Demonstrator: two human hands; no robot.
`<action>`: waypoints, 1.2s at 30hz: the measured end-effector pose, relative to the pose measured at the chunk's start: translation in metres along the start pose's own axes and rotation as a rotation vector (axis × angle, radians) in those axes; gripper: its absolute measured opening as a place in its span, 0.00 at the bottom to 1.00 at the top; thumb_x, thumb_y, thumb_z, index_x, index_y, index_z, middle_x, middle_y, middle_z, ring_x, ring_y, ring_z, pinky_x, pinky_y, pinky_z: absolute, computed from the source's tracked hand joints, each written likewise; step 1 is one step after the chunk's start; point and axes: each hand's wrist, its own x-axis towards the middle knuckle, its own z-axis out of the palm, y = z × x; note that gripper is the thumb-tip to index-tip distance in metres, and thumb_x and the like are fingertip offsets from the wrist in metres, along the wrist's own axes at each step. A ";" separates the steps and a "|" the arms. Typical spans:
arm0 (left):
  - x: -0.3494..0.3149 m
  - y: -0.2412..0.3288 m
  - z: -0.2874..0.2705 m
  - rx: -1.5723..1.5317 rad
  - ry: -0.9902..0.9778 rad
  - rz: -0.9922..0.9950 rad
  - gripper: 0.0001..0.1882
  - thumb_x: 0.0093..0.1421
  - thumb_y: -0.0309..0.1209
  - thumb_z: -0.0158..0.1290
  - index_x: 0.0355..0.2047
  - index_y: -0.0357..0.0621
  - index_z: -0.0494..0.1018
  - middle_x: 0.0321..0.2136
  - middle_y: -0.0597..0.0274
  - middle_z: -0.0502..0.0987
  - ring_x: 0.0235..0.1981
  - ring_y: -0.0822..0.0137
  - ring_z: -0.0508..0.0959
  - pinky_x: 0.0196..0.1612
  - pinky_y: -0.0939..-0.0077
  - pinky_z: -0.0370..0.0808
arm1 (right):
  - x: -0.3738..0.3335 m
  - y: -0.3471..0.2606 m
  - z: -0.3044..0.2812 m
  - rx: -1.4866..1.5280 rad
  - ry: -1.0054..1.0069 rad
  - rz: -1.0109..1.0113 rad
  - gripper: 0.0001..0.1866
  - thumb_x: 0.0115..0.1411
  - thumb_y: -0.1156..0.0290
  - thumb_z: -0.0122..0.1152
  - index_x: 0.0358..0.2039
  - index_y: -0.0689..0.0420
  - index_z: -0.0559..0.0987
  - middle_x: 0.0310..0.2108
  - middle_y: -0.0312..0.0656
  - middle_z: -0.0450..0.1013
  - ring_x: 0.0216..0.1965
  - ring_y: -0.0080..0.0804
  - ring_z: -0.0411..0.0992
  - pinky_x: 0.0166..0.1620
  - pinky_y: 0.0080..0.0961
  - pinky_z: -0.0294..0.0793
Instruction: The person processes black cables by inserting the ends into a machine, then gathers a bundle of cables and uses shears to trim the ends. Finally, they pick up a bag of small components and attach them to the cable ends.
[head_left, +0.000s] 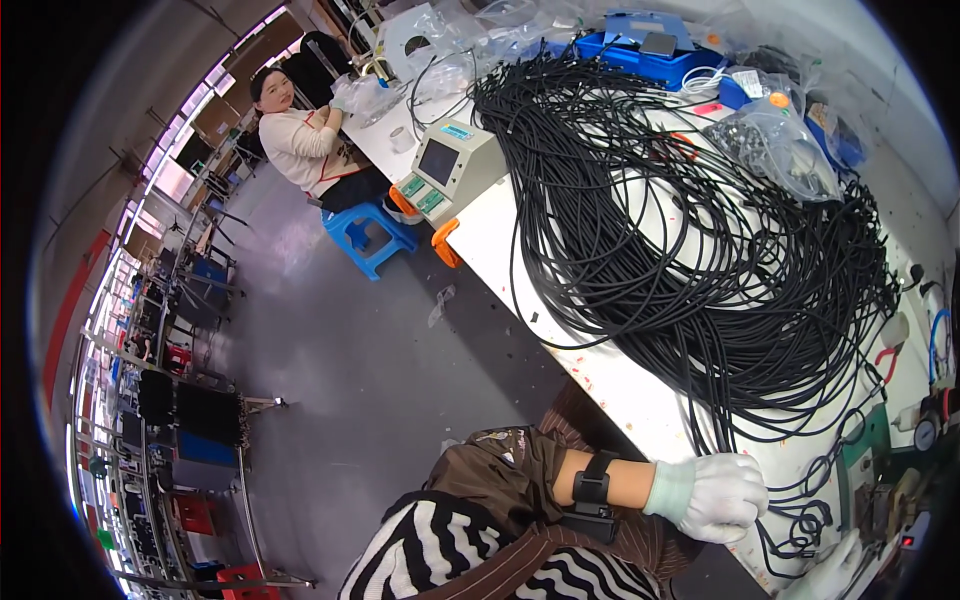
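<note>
Handling black cables (690, 315), near right, it seems.
Left hand (712, 496) curled, right hand (834, 572) blurry; can't tell grips. Next likely needs care.

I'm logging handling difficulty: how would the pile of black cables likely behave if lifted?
The pile of black cables would probably bend, since it lies in loose curves. It may snag, as many cables cross. It could be heavy, given how many are heaped together.
</note>
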 end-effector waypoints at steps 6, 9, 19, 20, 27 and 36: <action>-0.003 0.004 -0.002 0.028 -0.021 -0.054 0.06 0.48 0.30 0.53 0.19 0.43 0.69 0.31 0.61 0.72 0.32 0.59 0.71 0.42 0.64 0.68 | 0.008 -0.005 0.012 -0.010 -0.054 0.032 0.16 0.58 0.64 0.57 0.30 0.68 0.76 0.18 0.43 0.72 0.17 0.24 0.66 0.17 0.21 0.63; 0.007 0.005 -0.006 0.043 -0.029 -0.031 0.04 0.48 0.28 0.53 0.22 0.41 0.71 0.29 0.61 0.73 0.30 0.60 0.72 0.39 0.66 0.70 | 0.009 -0.019 0.000 -0.106 -0.058 0.058 0.16 0.59 0.65 0.57 0.30 0.69 0.76 0.19 0.44 0.73 0.18 0.26 0.68 0.19 0.21 0.66; 0.038 0.060 -0.044 -0.513 0.221 -0.397 0.10 0.52 0.25 0.54 0.35 0.33 0.75 0.23 0.61 0.75 0.22 0.69 0.76 0.26 0.78 0.72 | -0.059 -0.048 -0.039 -0.030 -0.410 -0.907 0.13 0.58 0.68 0.59 0.33 0.68 0.78 0.28 0.50 0.76 0.24 0.32 0.73 0.26 0.24 0.71; 0.040 0.056 -0.045 -0.566 0.168 -0.462 0.09 0.52 0.25 0.54 0.34 0.33 0.75 0.23 0.61 0.76 0.23 0.70 0.77 0.27 0.79 0.72 | -0.063 -0.042 -0.032 -0.041 -0.403 -0.909 0.13 0.58 0.68 0.59 0.33 0.68 0.78 0.28 0.50 0.76 0.24 0.32 0.73 0.26 0.24 0.71; 0.032 0.055 -0.043 -0.510 0.237 -0.438 0.06 0.54 0.25 0.52 0.31 0.35 0.75 0.22 0.59 0.76 0.24 0.71 0.77 0.27 0.79 0.72 | -0.078 -0.051 -0.008 0.090 -0.961 -0.750 0.11 0.58 0.71 0.56 0.30 0.68 0.78 0.26 0.49 0.74 0.26 0.30 0.72 0.28 0.22 0.70; 0.061 0.067 -0.083 -0.767 0.291 -0.803 0.08 0.58 0.27 0.47 0.28 0.37 0.75 0.15 0.63 0.75 0.14 0.71 0.75 0.19 0.80 0.71 | -0.080 -0.047 -0.009 0.476 -1.320 -0.119 0.07 0.58 0.79 0.50 0.35 0.67 0.75 0.29 0.45 0.72 0.27 0.28 0.69 0.31 0.22 0.68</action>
